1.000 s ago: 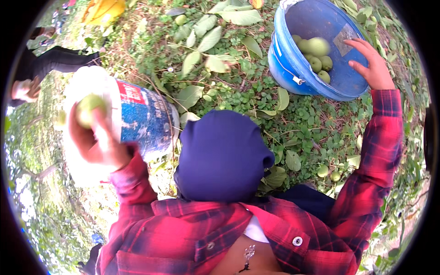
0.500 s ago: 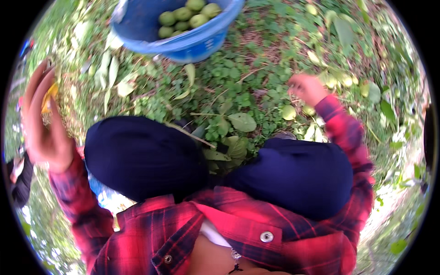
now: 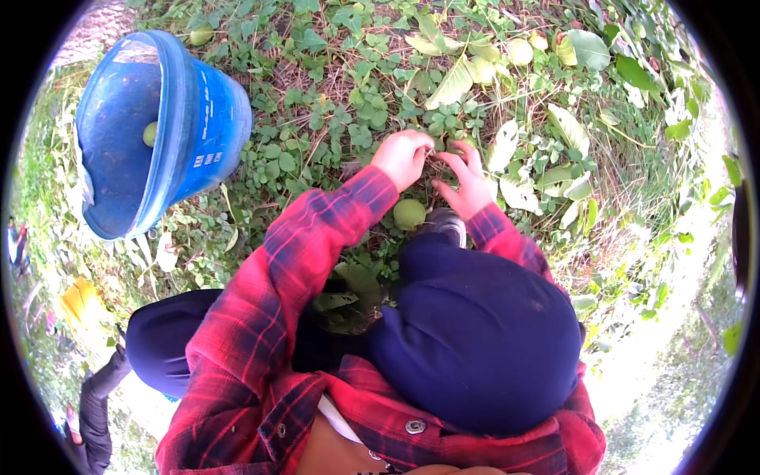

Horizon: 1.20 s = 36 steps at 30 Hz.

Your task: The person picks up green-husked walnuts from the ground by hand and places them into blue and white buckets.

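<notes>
My left hand (image 3: 402, 161) is low over the ground plants, thumb and fingers pinched together; whatever they grip is too small to make out. Facing it closely, my right hand (image 3: 469, 184) has its thumb apart from curved fingers, with nothing visible between them. A partly covered green round fruit (image 3: 461, 146) lies at the right fingertips. Just below the hands, another green fruit (image 3: 409, 214) rests beside my shoe (image 3: 450, 225). To the left, the blue bucket (image 3: 218, 119) leans with its mouth toward the left; one green fruit (image 3: 150, 134) shows inside, the rest hidden by the wall.
Pale yellow-green fruits (image 3: 519, 52) and large fallen leaves (image 3: 453, 85) lie at the far right. Another fruit (image 3: 201, 34) sits behind the bucket. My knees in dark trousers (image 3: 491, 340) fill the near side. A person's dark-clothed limb (image 3: 99, 404) shows at the lower left.
Both hands, formerly wide apart, have come together low over the plants. My view has shifted; the bucket now appears farther left and its heap of fruit is out of sight.
</notes>
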### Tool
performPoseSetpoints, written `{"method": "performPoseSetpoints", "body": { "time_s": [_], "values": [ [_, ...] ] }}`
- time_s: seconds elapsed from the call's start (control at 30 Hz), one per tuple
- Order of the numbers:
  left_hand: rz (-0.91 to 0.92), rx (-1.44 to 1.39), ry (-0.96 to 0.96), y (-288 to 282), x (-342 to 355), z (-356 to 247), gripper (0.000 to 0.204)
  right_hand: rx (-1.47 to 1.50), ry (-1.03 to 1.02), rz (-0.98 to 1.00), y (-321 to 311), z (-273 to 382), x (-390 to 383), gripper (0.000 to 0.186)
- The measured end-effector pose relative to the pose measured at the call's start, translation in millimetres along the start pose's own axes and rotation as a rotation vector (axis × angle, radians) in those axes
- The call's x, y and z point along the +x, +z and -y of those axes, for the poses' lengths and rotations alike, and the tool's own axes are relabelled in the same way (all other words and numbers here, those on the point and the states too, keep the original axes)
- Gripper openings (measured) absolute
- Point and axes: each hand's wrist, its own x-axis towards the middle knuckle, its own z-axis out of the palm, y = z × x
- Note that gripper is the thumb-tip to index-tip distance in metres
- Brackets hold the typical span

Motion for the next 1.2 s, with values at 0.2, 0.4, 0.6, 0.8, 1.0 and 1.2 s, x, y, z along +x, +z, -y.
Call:
{"method": "performPoseSetpoints", "body": {
  "time_s": [0.2, 0.4, 0.6, 0.8, 1.0, 1.2],
  "values": [
    [0.712, 0.559, 0.164, 23, -16, -34, 0.020, -0.242, -0.006, 0.020, -34, -42, 48, 0.028],
    [0.572, 0.367, -0.185, 26, -49, -19, 0.033, -0.436, 0.245, 0.431, -21, -45, 70, 0.072],
    [0.215, -0.073, -0.253, -17, -47, -8, 0.049, 0.917, 0.339, 0.036, -87, 25, 77, 0.039],
    [-0.044, -0.648, -0.433, -184, -58, -100, 0.050, 1.385, -0.364, 0.380, -31, 175, 172, 0.039],
    [-1.089, 0.503, -0.416, -293, -126, -146, 0.058, 0.498, -1.098, -0.488, 2, 238, 203, 0.029],
    [-1.004, 1.073, -0.221, -242, -96, -103, 0.045, -0.487, -0.012, -0.323, -42, -18, 181, 0.029]
  ]
}}
